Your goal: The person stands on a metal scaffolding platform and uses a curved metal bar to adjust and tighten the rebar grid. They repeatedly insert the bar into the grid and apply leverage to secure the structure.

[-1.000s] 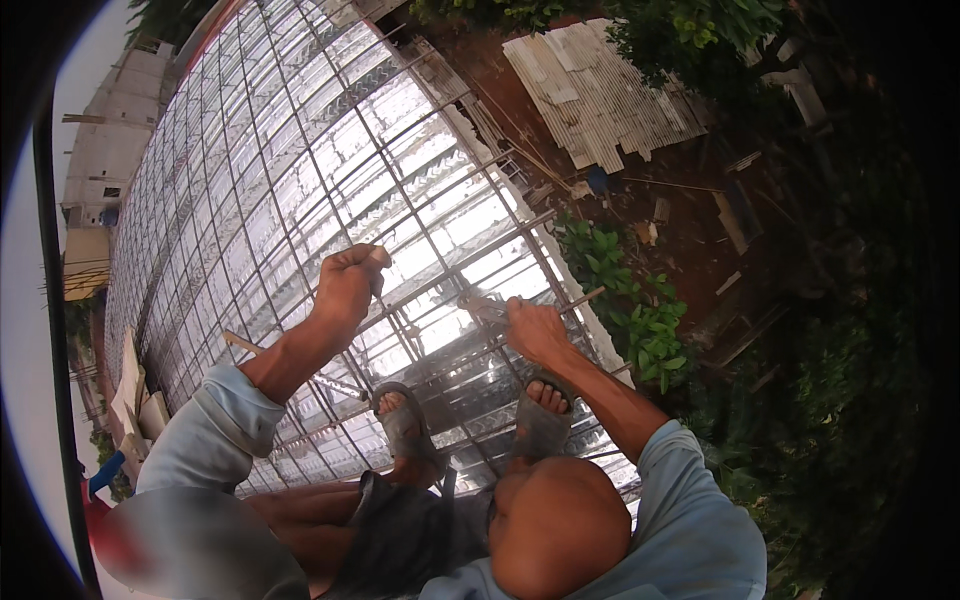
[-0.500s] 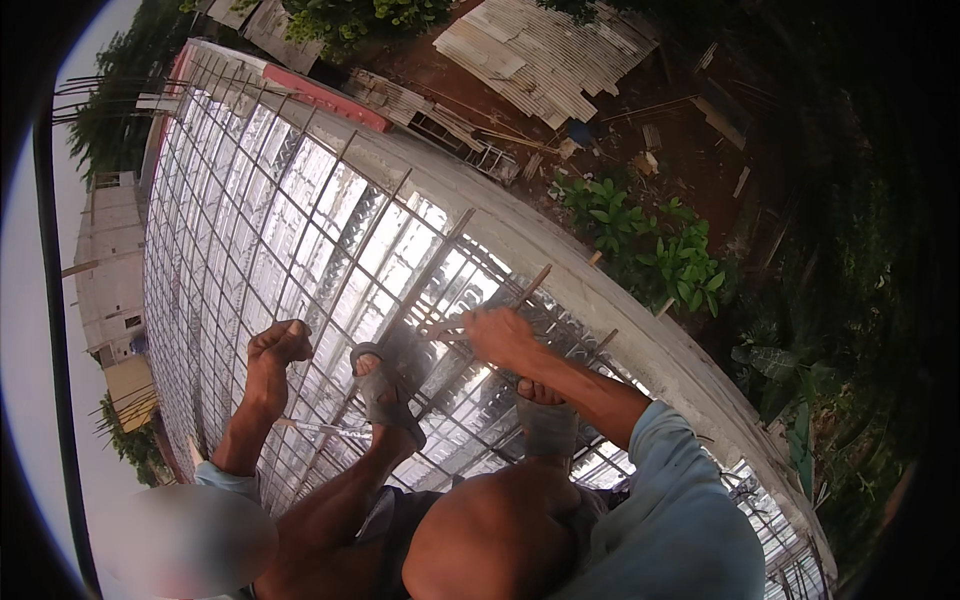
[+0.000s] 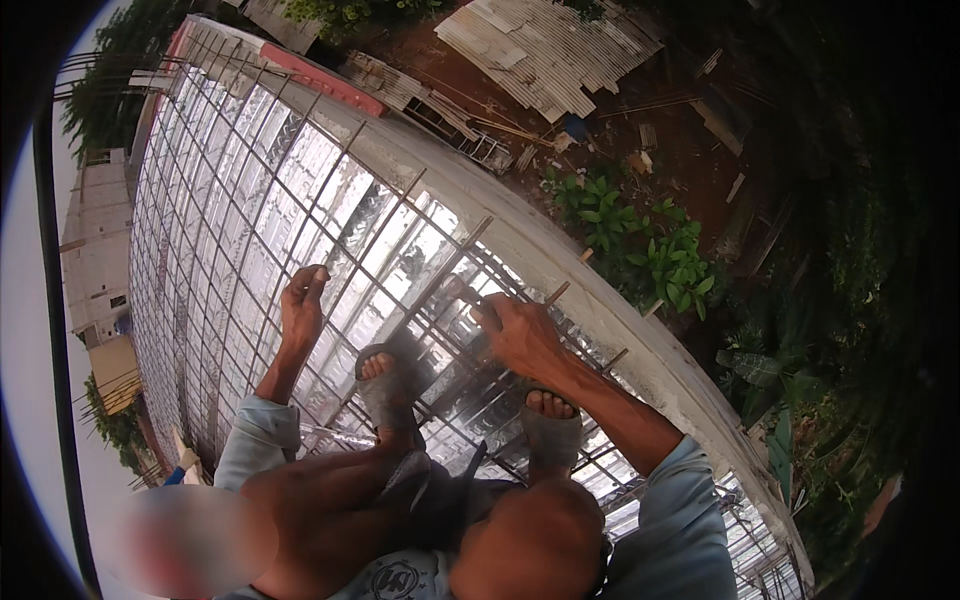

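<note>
Below me spreads a grid of steel reinforcing bars (image 3: 262, 205) over shiny, silvery ribbed sheeting (image 3: 335, 190). My left hand (image 3: 303, 290) is raised above the grid, with its thumb and fingers pinched together; whatever they hold is too small to make out. Close to the bars near the concrete edge, my right hand (image 3: 520, 330) is closed around a hand tool that looks like pincers (image 3: 460, 290). Its worn head points away from me over the bars; my fingers hide the handles. My feet, in grey footwear, rest on the grid between my arms.
A concrete edge beam (image 3: 450, 190) runs diagonally past my right hand, with bar ends (image 3: 558, 293) sticking out over it. Beyond lies a drop to ground with leafy plants (image 3: 670, 255) and a corrugated roof (image 3: 545, 55). A dark upright pole (image 3: 55, 330) stands at far left.
My left hand has risen and moved slightly right, away from me. My right hand has shifted a little right, and the tool's head has swung upward. My view has shifted slightly.
</note>
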Demonstrator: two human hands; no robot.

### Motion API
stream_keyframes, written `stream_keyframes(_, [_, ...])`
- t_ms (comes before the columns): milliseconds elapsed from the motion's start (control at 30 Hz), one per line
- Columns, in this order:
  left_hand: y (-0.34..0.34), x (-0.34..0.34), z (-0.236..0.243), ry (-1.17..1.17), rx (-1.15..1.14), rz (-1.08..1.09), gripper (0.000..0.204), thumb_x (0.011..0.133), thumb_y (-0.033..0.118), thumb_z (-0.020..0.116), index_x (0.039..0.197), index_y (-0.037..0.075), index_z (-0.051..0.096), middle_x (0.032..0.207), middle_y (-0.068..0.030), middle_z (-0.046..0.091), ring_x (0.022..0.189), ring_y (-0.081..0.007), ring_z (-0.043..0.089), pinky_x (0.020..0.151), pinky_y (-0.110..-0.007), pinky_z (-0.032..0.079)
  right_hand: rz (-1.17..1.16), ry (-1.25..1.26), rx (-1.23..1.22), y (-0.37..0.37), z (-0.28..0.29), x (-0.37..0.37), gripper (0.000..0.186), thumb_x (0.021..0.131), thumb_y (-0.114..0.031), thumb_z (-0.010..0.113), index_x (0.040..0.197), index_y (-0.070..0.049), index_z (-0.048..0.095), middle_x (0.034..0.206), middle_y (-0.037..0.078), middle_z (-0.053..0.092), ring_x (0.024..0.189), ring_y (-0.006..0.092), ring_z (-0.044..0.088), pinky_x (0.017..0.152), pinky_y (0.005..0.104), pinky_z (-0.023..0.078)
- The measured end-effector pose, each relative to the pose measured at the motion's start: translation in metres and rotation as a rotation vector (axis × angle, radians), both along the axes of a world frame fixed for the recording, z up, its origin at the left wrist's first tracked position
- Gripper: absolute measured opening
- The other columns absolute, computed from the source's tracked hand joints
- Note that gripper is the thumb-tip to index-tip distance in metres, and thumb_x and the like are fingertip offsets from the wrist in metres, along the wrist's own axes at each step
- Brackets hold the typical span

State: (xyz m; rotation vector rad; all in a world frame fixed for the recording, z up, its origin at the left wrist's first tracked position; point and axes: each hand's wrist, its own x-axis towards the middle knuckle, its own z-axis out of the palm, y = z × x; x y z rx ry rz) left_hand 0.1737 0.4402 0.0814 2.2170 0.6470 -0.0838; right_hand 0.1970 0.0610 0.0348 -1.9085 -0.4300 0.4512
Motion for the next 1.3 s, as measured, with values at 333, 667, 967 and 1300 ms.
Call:
stream_keyframes(333, [-0.011,0.055,-0.102,-0.222,0.578,-0.196,0.014,0.100,0.021,0.062,0.101,0.009,0.070,0.097,-0.0071,0.071,0.095,-0.0307,0.058,0.090,-0.043,0.042,0.258,-0.329,-0.836,-0.011,-0.022,0.209,0.023,0.086,-0.006,0.056,0.102,0.010,0.058,0.091,0.032,0.069,0.085,0.0509,0.069,0.079,0.0576,0.055])
stream_keyframes(667, [0.004,0.045,-0.104,-0.209,0.546,-0.374,0.019,0.087,0.007,0.067,0.105,0.012,0.066,0.080,-0.0054,0.072,0.091,-0.0228,0.067,0.105,-0.049,0.038,-0.011,-0.341,-0.271,0.133,-0.005,0.293,0.025,0.087,-0.013,0.071,0.098,0.004,0.057,0.078,0.025,0.067,0.076,0.0443,0.070,0.063,0.0511,0.055])
stream_keyframes(967, [-0.003,0.057,-0.089,-0.113,0.532,-0.380,0.011,0.092,0.012,0.065,0.103,0.012,0.068,0.076,-0.0079,0.071,0.084,-0.0245,0.065,0.108,-0.048,0.035,0.165,-0.296,-0.680,0.106,-0.106,0.305,0.021,0.086,-0.012,0.066,0.100,0.004,0.066,0.084,0.030,0.071,0.080,0.0479,0.071,0.071,0.0550,0.058])
stream_keyframes(1300, [-0.009,0.062,-0.102,-0.146,0.502,-0.362,0.010,0.089,0.008,0.064,0.099,0.011,0.067,0.075,-0.0069,0.070,0.081,-0.0237,0.064,0.107,-0.048,0.035,0.645,-0.530,-0.931,0.090,-0.146,0.311,0.023,0.085,-0.015,0.065,0.103,0.001,0.064,0.090,0.026,0.072,0.085,0.0459,0.072,0.070,0.0528,0.059])
